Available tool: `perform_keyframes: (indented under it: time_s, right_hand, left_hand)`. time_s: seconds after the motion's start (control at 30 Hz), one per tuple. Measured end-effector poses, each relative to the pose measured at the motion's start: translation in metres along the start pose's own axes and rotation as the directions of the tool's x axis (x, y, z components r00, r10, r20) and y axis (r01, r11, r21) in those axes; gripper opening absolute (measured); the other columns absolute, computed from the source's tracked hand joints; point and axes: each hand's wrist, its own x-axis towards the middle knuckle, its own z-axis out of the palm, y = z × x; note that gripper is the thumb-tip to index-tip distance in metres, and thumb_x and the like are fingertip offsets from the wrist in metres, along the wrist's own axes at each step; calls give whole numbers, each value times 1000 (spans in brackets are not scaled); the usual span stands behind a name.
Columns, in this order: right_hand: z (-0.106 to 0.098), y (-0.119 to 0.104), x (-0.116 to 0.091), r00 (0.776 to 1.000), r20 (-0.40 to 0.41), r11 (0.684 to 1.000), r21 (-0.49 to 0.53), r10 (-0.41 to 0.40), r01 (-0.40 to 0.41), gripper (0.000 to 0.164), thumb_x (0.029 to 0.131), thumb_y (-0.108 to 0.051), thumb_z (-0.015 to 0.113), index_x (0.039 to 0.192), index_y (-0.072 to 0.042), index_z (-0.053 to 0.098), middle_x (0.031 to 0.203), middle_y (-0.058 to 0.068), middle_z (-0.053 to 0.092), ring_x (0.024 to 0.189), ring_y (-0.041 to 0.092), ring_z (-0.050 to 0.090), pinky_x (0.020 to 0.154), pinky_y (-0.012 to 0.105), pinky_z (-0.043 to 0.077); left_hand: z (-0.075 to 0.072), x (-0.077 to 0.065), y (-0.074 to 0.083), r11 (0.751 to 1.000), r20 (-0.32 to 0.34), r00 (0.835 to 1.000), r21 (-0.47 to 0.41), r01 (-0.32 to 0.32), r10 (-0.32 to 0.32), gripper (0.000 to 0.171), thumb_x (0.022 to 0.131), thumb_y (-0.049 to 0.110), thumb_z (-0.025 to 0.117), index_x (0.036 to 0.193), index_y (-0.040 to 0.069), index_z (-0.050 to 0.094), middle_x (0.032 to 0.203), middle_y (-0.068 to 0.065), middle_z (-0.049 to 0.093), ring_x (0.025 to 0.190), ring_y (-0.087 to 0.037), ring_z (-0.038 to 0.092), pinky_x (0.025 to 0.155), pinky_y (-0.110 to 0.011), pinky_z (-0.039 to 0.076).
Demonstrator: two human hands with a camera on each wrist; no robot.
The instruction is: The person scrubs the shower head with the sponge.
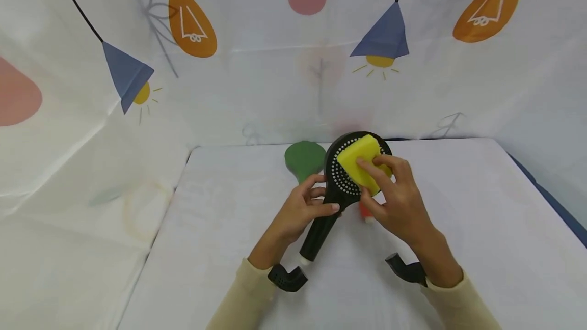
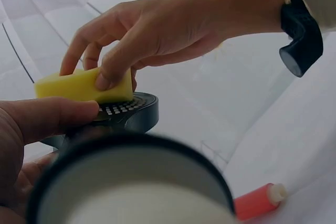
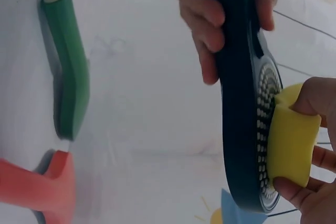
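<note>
A black shower head (image 1: 316,236) with a round face of pale nozzles is held tilted above the table, its handle toward the person. My left hand (image 1: 298,215) grips it near the neck, thumb in front and fingers behind. A yellow sponge (image 1: 359,159) lies against the nozzle face, pinched between the thumb and fingers of my right hand (image 1: 403,210). From the right wrist view, the sponge (image 3: 291,145) bends a little where the fingers press it onto the nozzles. The handle's round end (image 2: 131,182) fills the bottom of the left wrist view.
Behind the shower head lies a green shower head (image 1: 304,159), partly hidden. A red piece with a pale tip (image 1: 365,213) shows below the right hand. The white table (image 1: 220,238) ends at a printed sheet (image 1: 275,80) that hangs behind it.
</note>
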Motion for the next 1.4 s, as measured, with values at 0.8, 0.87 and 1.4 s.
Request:
perform_keyframes:
  time_s: [0.8,0.87,1.4]
  right_hand:
    - [-37,4,2,948,216,796,602,-234,59,49,93,-27,70,132,1,59,129,18,52,125,16,47,104,16,40]
    - [-36,8,3,985,128,866,498,-120,41,55,96,-39,64,130,4,59,128,24,51,127,16,45,105,14,39]
    - [-15,16,4,966,-161,979,27,203,-202,61,98,-52,54,136,-4,58,131,34,43,124,43,44,94,23,36]
  left_hand:
    - [-4,3,-2,998,21,1000,64,-22,21,62,91,1,63,148,11,42,131,-26,60,98,-16,70,87,-33,59]
    - [-2,2,-1,999,14,1000,43,-3,2,62,90,2,65,147,12,45,131,-24,62,97,-16,71,86,-32,59]
    - [2,1,-3,997,14,999,69,37,-38,58,89,7,69,144,15,50,126,-20,65,92,-15,70,82,-32,58]
